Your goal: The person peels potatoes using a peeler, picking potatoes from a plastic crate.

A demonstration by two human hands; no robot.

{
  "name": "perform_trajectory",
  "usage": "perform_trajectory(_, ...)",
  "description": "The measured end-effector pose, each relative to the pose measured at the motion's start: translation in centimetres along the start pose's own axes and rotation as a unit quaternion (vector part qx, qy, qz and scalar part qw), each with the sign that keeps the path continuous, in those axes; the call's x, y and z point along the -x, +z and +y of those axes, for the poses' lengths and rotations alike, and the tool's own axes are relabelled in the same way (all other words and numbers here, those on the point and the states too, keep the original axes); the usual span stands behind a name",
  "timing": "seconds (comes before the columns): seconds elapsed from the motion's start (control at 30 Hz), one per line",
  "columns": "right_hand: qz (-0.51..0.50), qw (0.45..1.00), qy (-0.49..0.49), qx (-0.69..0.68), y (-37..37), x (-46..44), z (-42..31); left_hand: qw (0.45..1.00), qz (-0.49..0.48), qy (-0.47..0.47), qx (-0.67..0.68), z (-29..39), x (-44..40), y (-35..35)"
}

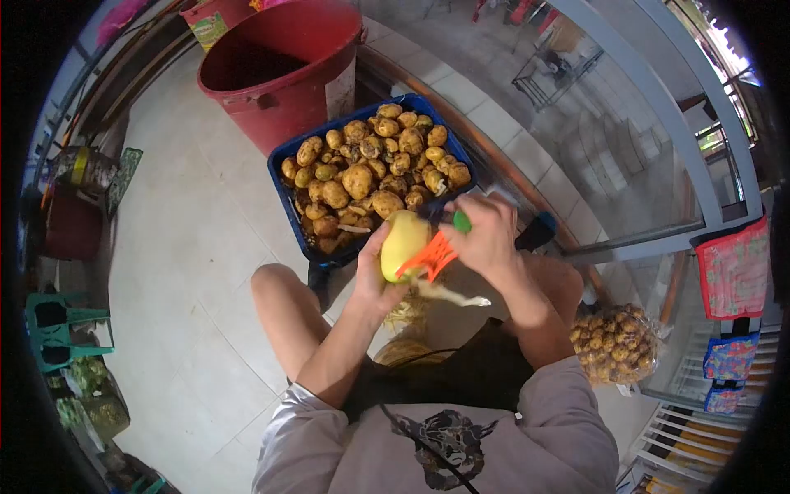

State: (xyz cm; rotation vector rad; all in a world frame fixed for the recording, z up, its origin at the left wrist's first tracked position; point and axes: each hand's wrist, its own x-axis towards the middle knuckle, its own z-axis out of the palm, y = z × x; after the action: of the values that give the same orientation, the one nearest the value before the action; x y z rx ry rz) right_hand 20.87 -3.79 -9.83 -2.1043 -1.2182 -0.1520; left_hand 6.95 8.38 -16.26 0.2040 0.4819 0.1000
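My left hand (374,267) is wrapped round a large peeled yellow potato (402,244), just in front of a blue tray (284,198). In my right hand (487,239) is a peeler (432,253) with an orange head and a green part at the grip; its head lies against the potato's right side. A long strip of peel (451,295) hangs below the peeler. Unpeeled, dirt-marked potatoes (358,181) fill the tray beyond my hands. Below the potato, more peelings (407,311) lie between my legs, partly hidden.
Behind the tray stands a large red bucket (280,90). A clear bag of potatoes (617,344) sits to the right of my legs. Green plastic stools (62,329) are at the far left. A glass door's grey frame (642,243) borders the right side.
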Motion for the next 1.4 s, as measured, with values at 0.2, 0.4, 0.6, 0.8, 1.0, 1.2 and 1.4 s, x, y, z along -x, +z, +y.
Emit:
perform_trajectory(0.2, -0.008, 0.996, 0.081, 0.019, -0.7, -2.2, 4.1, 0.995, -0.058, -0.049, -0.067, 0.1, 0.5, -0.4)
perform_trajectory(0.4, -0.006, 0.981, 0.179, -0.076, 2.0, -2.6, 8.8, 0.981, -0.136, -0.132, -0.042, 0.6, 0.8, -0.6)
perform_trajectory(0.6, 0.051, 0.999, -0.006, 0.003, 0.5, -0.6, 0.1, 0.998, 0.056, 0.031, 0.011, -0.6, -0.2, 0.6)
perform_trajectory(0.8, 0.001, 0.997, 0.044, 0.064, 0.0, -1.8, 3.2, 0.999, 0.031, 0.012, -0.044, -0.3, 0.7, 0.6)
perform_trajectory(1.0, 0.005, 0.975, 0.207, -0.086, 2.9, -2.6, 9.4, 0.991, -0.074, -0.085, -0.076, 0.3, 1.3, 0.8)
perform_trajectory(1.2, 0.014, 0.993, 0.106, -0.050, 1.0, -1.2, 2.5, 0.997, 0.029, 0.007, -0.068, 0.1, 0.2, 0.4)
perform_trajectory(1.4, -0.018, 0.994, 0.012, 0.110, -0.5, -1.3, 0.7, 0.996, 0.035, -0.004, -0.081, -0.1, 0.3, -0.5)
